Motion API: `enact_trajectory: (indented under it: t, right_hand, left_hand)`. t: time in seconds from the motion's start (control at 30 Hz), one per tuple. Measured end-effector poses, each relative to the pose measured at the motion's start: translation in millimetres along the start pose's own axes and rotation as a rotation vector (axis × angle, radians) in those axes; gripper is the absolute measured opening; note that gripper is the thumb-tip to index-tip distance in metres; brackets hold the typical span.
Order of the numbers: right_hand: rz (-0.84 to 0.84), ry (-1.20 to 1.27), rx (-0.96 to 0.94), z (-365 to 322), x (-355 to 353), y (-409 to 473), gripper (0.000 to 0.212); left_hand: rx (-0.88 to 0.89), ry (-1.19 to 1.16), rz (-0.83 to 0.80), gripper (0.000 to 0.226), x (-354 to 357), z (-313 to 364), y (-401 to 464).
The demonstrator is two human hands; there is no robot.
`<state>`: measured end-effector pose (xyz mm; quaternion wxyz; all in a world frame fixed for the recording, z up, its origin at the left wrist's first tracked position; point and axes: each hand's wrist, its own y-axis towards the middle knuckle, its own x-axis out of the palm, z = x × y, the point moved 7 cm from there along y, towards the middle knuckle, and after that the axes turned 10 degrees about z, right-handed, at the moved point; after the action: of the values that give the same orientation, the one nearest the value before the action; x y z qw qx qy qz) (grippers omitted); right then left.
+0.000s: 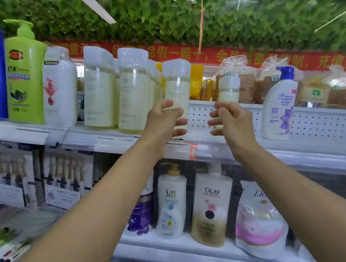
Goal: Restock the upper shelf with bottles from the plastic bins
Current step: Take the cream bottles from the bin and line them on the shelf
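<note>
on the upper shelf (252,150) at centre frame, the left hand (164,119) had its grip wrapped around a pale bottle (175,92), the right hand (232,121) pinching a smaller bottle (228,89); crowding the packed row (116,89) risked toppling neighbours.

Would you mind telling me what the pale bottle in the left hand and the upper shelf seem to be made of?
The pale bottle looks like clear glossy plastic: its yellowish liquid shows through, and a shiny wrap seems to cover the white cap. The upper shelf looks like white painted metal, going by its thin flat deck and the perforated back panel, though the paint leaves that open.
</note>
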<state>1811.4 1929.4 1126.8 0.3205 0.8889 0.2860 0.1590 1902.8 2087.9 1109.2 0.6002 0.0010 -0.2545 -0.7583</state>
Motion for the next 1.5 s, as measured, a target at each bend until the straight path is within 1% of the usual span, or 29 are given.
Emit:
enact_trajectory:
  t: [0.1,0.17,0.3,0.5,0.7,0.9,1.0,1.1,1.2,1.27,1.37,1.43,1.5]
  right_hand:
    - [-0.021,0.042,0.045,8.9,-15.7,-29.3,0.027]
    - [-0.041,0.077,0.092,16.5,-22.0,-48.5,0.028]
    - [-0.066,0.091,0.196,38.4,-49.9,-89.8,0.027]
    - [-0.052,0.025,0.352,87.1,-108.7,-142.0,0.026]
    - [-0.024,-0.059,0.524,138.1,-160.5,-182.5,0.023]
    - [0.110,-0.176,0.735,208.6,-229.5,-237.3,0.019]
    - [0.155,-0.240,0.834,241.5,-274.4,-277.0,0.018]
    - [0.206,-0.296,0.950,271.7,-329.9,-318.6,0.016]
    - [0.276,-0.347,1.066,299.2,-382.5,-359.7,0.014]
    - [0.308,-0.377,1.138,318.7,-411.1,-390.7,0.011]
    - [0.332,-0.383,1.253,350.0,-442.9,-441.8,0.009]
    - [0.305,-0.380,1.336,371.0,-455.8,-479.6,0.014]
    - [0.271,-0.371,1.420,392.9,-463.6,-517.1,0.020]
  left_hand:
    - [-0.091,-0.143,-0.035,0.022,6.2,-15.7,-35.9]
    - [-0.163,-0.213,-0.026,0.014,6.8,-30.6,-53.0]
    - [-0.310,-0.264,-0.001,0.008,8.3,-73.1,-95.0]
    - [-0.496,-0.186,-0.065,0.011,30.3,-144.0,-156.8]
    - [-0.699,-0.066,-0.196,0.007,58.6,-215.7,-203.2]
    - [-0.908,0.045,-0.276,0.007,70.9,-304.3,-252.2]
    - [-1.019,0.117,-0.314,0.007,74.7,-353.7,-299.1]
    - [-1.194,0.200,-0.351,0.008,75.6,-402.9,-365.6]
    - [-1.354,0.236,-0.392,0.009,77.8,-440.9,-427.8]
    - [-1.420,0.263,-0.379,0.012,79.3,-465.8,-460.2]
    - [-1.483,0.291,-0.310,0.017,80.6,-504.2,-503.0]
    - [-1.541,0.315,-0.270,0.019,77.4,-529.5,-535.2]
    - [-1.603,0.333,-0.230,0.017,70.8,-553.5,-565.2]
